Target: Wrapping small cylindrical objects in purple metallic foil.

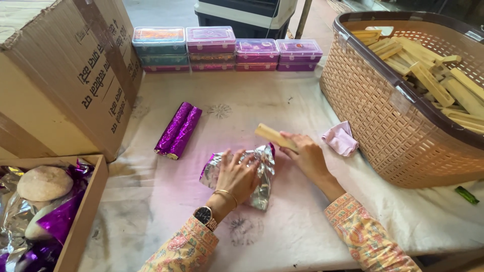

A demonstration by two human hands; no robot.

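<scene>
Stick in right hand; long axis upper-left

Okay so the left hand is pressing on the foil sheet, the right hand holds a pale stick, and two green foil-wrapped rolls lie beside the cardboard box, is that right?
Not quite: the head view shows the two wrapped rolls are purple, not green. The left hand does press on the foil sheet, and the right hand holds the pale stick.

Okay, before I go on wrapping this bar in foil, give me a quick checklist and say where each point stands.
1. Bar gripped: the right hand holds the pale bar by one end. Ok.
2. Foil pinned: the left hand presses the silver foil sheet flat. Ok.
3. Bar on the foil: only its held end meets the foil edge. Not ok.
4. Foil whole: crumpled; tears cannot be told.
5. Space for finished rolls beside the two purple rolls. Ok.
6. More bars in the basket. Ok.
</scene>
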